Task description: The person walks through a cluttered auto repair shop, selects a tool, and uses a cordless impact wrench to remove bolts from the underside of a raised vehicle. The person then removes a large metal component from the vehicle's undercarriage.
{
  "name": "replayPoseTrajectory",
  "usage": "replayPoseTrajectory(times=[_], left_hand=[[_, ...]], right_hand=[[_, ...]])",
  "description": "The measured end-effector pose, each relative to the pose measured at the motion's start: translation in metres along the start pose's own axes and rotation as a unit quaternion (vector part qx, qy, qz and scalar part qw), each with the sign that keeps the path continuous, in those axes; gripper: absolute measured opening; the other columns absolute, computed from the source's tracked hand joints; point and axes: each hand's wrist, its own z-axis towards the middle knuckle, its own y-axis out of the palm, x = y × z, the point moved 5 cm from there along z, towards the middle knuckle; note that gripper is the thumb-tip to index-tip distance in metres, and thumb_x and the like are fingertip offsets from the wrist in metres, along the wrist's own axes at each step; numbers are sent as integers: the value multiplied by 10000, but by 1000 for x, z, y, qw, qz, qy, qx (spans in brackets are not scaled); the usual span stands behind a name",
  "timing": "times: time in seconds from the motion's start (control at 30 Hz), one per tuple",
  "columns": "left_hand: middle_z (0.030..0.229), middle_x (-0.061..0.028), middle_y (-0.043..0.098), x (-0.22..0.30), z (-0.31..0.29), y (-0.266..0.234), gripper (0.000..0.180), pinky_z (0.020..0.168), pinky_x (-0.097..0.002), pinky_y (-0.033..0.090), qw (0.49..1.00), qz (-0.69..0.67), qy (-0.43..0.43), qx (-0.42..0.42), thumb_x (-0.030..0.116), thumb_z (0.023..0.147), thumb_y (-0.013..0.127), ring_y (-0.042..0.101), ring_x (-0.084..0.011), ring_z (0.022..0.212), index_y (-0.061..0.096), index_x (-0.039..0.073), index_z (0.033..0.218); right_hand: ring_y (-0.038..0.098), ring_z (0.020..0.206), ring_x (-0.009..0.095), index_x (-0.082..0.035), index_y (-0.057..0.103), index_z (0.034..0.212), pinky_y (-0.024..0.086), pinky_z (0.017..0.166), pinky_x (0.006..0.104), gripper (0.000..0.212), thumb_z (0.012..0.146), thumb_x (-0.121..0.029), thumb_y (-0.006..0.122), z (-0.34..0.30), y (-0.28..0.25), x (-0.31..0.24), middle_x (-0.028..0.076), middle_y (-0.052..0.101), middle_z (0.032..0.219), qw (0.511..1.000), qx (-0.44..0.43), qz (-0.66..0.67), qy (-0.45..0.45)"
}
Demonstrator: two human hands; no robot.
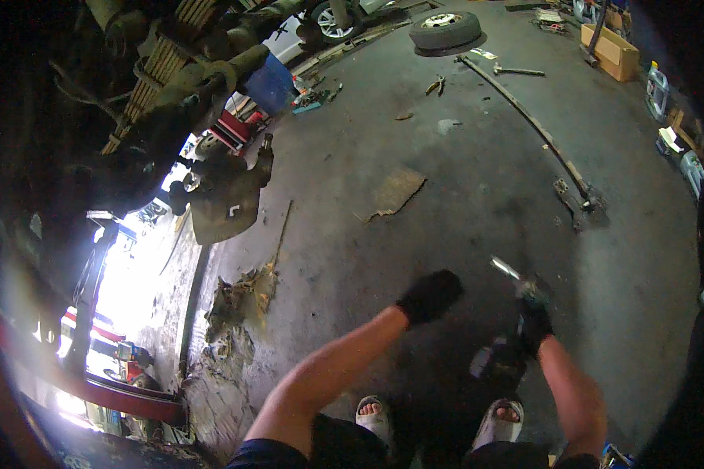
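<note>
While the right grip point(534, 324) is holding a silver-nosed hand tool point(529, 289), the tool is sitting over the floor point(477, 227) ahead of the right sandal point(499, 422), nose point(506, 268) pointing forward and left. Might be gun-type; blur is hiding the exact kind. Left grip point(432, 295) is hanging just beside it, not touching, gloved and curled; can't tell if it's holding anything. Handling, my view: wrist should be staying straight and the nose aiming away from the toes point(507, 413), since the open sandal isn't covering them. Left grip should be staying off the nose's line. Labels: any print on the yellow-capped jug point(657, 92) is coming out too small to read. Nothing's reading on the tool, cardboard box point(608, 53) or tire point(446, 33) either.
</note>
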Motion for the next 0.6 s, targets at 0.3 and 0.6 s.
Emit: replayPoseTrajectory(times=[0.3, 0.6], left_hand=[[1291, -83, 604, 41, -157, -191, 485, 1005, -377, 459, 698, -470, -315, 439, 410, 1050, 520, 573, -202, 1164, 526, 61, 1387], [1520, -100, 487, 67, -193, -220, 862, 1150, -478, 380, 493, -679, -164, 518, 731, 916, 519, 484, -297, 1366, 420, 124, 1520]], right_hand=[[480, 575, 130, -167, 579, 934, 406, 539, 325, 297, 966, -455, 641, -21, 249, -305, -17, 493, 669, 920, -307, 242, -25], [571, 671, 157, -177, 585, 987, 502, 620, 331, 317, 862, -405, 767, -36, 358, -374, 1, 551, 761, 867, -362, 343, 9]])
